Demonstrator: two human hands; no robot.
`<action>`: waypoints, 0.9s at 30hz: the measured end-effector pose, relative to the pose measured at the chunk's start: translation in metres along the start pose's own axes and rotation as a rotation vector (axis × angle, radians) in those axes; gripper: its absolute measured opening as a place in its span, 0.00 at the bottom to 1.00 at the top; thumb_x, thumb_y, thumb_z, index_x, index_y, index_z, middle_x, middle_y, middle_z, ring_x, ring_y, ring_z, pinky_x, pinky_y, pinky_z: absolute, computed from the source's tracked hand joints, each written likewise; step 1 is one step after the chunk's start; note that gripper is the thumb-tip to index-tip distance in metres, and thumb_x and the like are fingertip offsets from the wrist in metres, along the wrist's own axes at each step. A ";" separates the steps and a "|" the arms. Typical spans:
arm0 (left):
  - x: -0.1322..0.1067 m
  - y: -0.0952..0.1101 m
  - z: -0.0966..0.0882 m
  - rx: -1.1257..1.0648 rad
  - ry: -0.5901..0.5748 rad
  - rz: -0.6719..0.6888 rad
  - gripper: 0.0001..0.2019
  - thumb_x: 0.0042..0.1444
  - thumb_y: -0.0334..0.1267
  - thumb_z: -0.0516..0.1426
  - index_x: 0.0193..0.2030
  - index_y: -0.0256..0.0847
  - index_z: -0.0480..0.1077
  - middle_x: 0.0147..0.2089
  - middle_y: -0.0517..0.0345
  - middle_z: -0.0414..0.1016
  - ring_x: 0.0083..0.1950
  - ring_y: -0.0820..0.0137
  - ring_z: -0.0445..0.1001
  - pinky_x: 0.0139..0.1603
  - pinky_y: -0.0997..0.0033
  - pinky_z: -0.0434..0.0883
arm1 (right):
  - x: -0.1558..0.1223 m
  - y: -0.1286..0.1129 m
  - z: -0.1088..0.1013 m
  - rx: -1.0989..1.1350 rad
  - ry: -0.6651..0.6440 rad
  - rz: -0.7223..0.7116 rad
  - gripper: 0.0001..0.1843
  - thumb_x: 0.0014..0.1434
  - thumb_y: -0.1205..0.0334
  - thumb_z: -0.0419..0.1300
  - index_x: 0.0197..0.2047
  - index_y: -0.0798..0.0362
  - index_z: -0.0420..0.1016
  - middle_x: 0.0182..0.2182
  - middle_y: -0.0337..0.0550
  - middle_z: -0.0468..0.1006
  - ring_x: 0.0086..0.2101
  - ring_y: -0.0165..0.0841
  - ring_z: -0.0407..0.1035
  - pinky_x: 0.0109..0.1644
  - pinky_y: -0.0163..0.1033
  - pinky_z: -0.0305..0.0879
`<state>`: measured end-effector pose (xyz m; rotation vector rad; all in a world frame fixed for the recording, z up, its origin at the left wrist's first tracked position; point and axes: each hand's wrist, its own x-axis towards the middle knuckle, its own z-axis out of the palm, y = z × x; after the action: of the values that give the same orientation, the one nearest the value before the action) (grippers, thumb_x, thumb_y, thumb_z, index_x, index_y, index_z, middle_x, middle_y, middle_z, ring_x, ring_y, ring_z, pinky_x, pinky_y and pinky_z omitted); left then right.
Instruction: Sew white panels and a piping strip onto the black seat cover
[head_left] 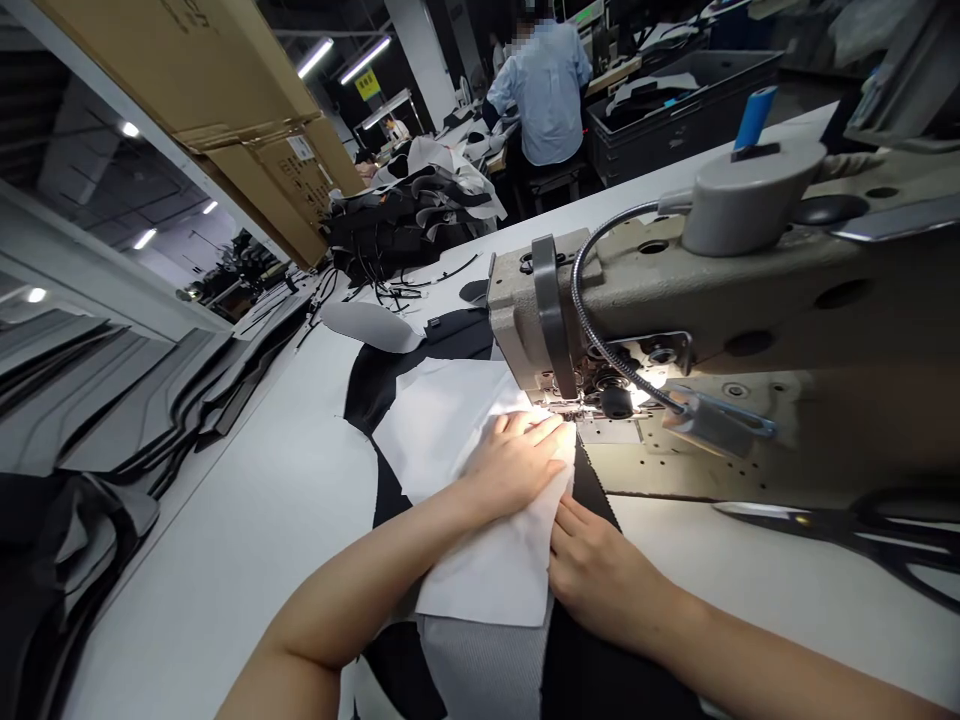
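White fabric (480, 480) over black cloth (390, 380), beige sewing machine (750, 290), blue knob (754, 118).

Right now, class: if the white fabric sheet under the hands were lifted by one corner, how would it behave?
The white fabric sheet would probably droop; it lies thin and flat under the left hand. It looks light. It may slide, as the right hand pins its edge.
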<state>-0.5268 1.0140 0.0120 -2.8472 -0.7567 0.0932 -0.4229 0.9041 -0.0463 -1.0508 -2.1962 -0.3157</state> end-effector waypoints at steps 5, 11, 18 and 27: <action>0.002 0.008 0.000 -0.023 0.013 -0.071 0.20 0.65 0.45 0.46 0.61 0.42 0.59 0.63 0.62 0.62 0.59 0.60 0.59 0.54 0.56 0.62 | -0.004 -0.003 0.000 0.028 -0.026 -0.004 0.13 0.50 0.75 0.51 0.36 0.62 0.75 0.32 0.53 0.73 0.36 0.44 0.67 0.51 0.53 0.64; -0.002 0.006 0.001 -0.020 -0.022 -0.040 0.24 0.64 0.49 0.46 0.63 0.40 0.56 0.66 0.61 0.56 0.61 0.59 0.56 0.57 0.56 0.61 | -0.008 0.015 -0.016 0.219 -0.045 -0.024 0.14 0.54 0.74 0.47 0.37 0.59 0.74 0.35 0.50 0.73 0.39 0.39 0.66 0.52 0.45 0.61; -0.004 0.007 0.000 -0.027 -0.002 -0.054 0.23 0.63 0.49 0.49 0.60 0.37 0.59 0.64 0.54 0.60 0.62 0.61 0.56 0.57 0.58 0.61 | -0.019 0.071 -0.023 -0.147 -0.047 0.266 0.21 0.56 0.73 0.48 0.51 0.56 0.70 0.27 0.40 0.71 0.26 0.31 0.66 0.26 0.37 0.54; -0.005 0.017 0.001 -0.027 0.009 -0.085 0.20 0.62 0.47 0.50 0.54 0.35 0.62 0.60 0.47 0.61 0.59 0.58 0.59 0.54 0.57 0.64 | -0.028 0.075 -0.015 -0.192 -0.137 0.302 0.24 0.54 0.73 0.49 0.54 0.57 0.70 0.30 0.45 0.69 0.29 0.35 0.65 0.27 0.38 0.59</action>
<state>-0.5233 0.9976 0.0078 -2.8334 -0.8825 0.0578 -0.3460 0.9286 -0.0591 -1.5284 -2.1148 -0.3299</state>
